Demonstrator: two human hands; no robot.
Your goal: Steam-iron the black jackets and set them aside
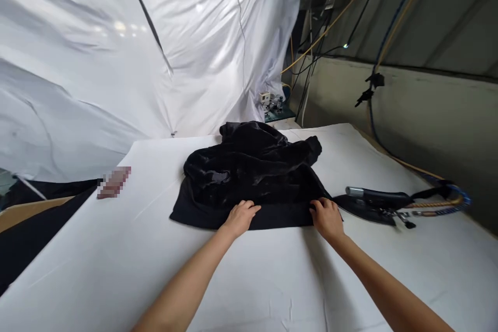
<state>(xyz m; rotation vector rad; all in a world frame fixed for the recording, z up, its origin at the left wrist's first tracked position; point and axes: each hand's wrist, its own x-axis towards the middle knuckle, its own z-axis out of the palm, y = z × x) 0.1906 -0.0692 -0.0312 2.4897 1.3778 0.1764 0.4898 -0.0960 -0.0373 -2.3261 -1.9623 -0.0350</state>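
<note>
A black garment [252, 166] of shiny, velvet-like cloth lies heaped on the white table. Its smoother, matte lower band [284, 215] is spread toward me. My left hand [241, 217] is on the near part of this band, around its middle, with fingers curled and closed on the cloth. Farther right, my right hand [327, 219] pinches the band near its right corner. The undersides of my fingertips are hidden. Just beyond my right hand, a black steam iron [373, 205] with a silver-ended handle rests on the table.
Hoses and a cord [447, 207] run from the iron toward the right wall. White sheeting [194, 36] hangs behind the table [136, 270]. A pixelated reddish patch [114, 182] sits at the left edge, beside dark cloth [46, 223]. Small equipment [272, 104] stands at the back.
</note>
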